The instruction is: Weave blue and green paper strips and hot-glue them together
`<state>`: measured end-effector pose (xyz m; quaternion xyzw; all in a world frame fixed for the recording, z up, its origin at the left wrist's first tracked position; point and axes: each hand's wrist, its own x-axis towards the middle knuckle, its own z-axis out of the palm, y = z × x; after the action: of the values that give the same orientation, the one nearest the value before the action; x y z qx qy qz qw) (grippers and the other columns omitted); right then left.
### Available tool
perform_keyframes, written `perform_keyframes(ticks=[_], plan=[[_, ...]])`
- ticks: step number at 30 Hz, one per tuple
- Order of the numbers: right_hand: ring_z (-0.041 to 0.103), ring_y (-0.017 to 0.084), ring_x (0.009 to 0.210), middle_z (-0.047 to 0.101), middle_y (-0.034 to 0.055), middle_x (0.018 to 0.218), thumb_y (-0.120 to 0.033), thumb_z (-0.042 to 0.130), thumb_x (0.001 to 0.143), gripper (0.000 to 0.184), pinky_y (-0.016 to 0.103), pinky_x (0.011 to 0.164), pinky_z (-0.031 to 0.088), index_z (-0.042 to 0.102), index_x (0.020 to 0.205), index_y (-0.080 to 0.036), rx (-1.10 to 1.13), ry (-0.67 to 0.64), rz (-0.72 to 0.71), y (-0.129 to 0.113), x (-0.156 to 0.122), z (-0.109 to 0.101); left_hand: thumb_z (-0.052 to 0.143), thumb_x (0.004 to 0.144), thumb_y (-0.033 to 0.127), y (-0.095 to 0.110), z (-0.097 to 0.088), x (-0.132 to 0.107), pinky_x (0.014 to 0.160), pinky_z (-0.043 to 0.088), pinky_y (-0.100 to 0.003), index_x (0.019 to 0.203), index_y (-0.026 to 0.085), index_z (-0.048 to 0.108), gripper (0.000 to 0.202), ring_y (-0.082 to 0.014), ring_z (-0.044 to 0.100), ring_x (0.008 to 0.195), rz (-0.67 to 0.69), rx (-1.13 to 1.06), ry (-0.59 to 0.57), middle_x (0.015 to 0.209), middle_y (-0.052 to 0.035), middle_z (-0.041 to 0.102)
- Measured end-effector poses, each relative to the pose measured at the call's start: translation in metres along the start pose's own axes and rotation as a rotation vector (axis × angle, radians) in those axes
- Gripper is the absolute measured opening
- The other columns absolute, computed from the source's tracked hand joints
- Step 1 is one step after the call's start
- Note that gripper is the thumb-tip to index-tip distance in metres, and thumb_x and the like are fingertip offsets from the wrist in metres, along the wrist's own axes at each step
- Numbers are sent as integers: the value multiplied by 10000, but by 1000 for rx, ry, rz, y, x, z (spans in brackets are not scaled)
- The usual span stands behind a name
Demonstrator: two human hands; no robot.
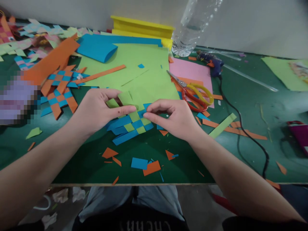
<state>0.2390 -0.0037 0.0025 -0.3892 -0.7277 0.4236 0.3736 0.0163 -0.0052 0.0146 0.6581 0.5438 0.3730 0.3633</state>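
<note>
Between my hands is a woven piece of blue and green paper strips (137,124), checkered in the middle with loose blue ends fanning out to the left. My left hand (101,110) pinches its green strips at the upper left, the thumb lying along the top and the green ends bent up over the fingers. At the right edge, the thumb and fingertips of my right hand (172,117) close on a blue part of the same weave. Green paper sheets (154,77) lie just behind it on the table.
Scissors (192,91) with red and yellow handles lie to the right, near a glue gun (213,64) and its black cord. A water bottle (190,32) stands behind. Orange-blue woven pieces (59,91) lie left; paper scraps (139,163) litter the front.
</note>
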Motion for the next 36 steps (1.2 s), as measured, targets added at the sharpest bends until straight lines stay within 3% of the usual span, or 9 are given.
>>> perform_keyframes(ticks=[2, 7, 13, 20, 24, 28, 30, 32, 36], plan=[[667, 102, 657, 745, -2, 733, -280, 755, 821, 121, 222, 610, 527, 752, 796, -162, -4, -28, 11, 0, 0, -1, 842, 699, 408, 1, -1, -1, 354, 250, -174, 637, 180, 740, 257, -44, 359, 388, 3, -6, -33, 443, 78, 481], [669, 104, 662, 748, -7, 736, -272, 732, 841, 105, 227, 623, 524, 751, 804, -175, -40, -106, 32, -1, 2, -5, 816, 721, 321, 8, 0, -4, 389, 271, -193, 694, 198, 784, 130, -53, 324, 425, 61, 22, -29, 455, 80, 500], [676, 113, 682, 753, -3, 753, -279, 694, 871, 118, 243, 655, 526, 743, 823, -183, -90, -185, 25, 0, 2, -9, 797, 765, 336, 8, 1, -6, 549, 452, -199, 725, 218, 793, 124, -104, 557, 560, 197, 112, -29, 675, 40, 731], [661, 111, 681, 734, -11, 744, -281, 717, 858, 112, 235, 647, 503, 718, 820, -175, -93, -225, 0, -2, 1, -5, 805, 786, 329, 8, 0, -9, 571, 481, -193, 772, 196, 785, 135, -120, 639, 624, 231, 117, -57, 721, 32, 753], [608, 103, 640, 682, -22, 682, -286, 718, 853, 181, 241, 609, 470, 672, 719, -174, -116, -142, -8, -1, 3, -8, 789, 777, 326, 10, 0, -6, 597, 507, -194, 996, 148, 750, 284, -133, 669, 726, 171, 57, 42, 836, -12, 754], [594, 113, 640, 648, -22, 676, -338, 741, 840, 245, 254, 599, 491, 629, 684, -187, -124, 19, -35, 2, 6, -14, 754, 793, 275, 7, -3, 1, 750, 563, -204, 1161, 177, 662, 392, -136, 686, 906, 116, -82, 162, 980, -33, 743], [610, 124, 651, 646, -15, 686, -347, 741, 848, 246, 266, 607, 518, 626, 691, -196, -130, 85, -58, 4, 7, -17, 782, 776, 261, 4, -3, 5, 813, 575, -237, 1142, 196, 652, 393, -156, 682, 977, 104, -164, 109, 1050, -49, 755], [636, 138, 670, 655, -4, 699, -342, 738, 857, 232, 279, 620, 549, 637, 699, -206, -136, 132, -68, 5, 8, -19, 821, 738, 268, 1, -3, 7, 776, 590, -259, 1154, 168, 644, 463, -178, 693, 972, 75, -183, 59, 1080, -69, 763], [667, 154, 689, 690, 5, 726, -336, 754, 846, 208, 292, 639, 600, 656, 702, -223, -128, 204, -61, 6, 8, -19, 842, 719, 267, 0, -1, 6, 698, 605, -273, 1034, 154, 709, 360, -175, 730, 800, -68, -205, -20, 967, -45, 790]])
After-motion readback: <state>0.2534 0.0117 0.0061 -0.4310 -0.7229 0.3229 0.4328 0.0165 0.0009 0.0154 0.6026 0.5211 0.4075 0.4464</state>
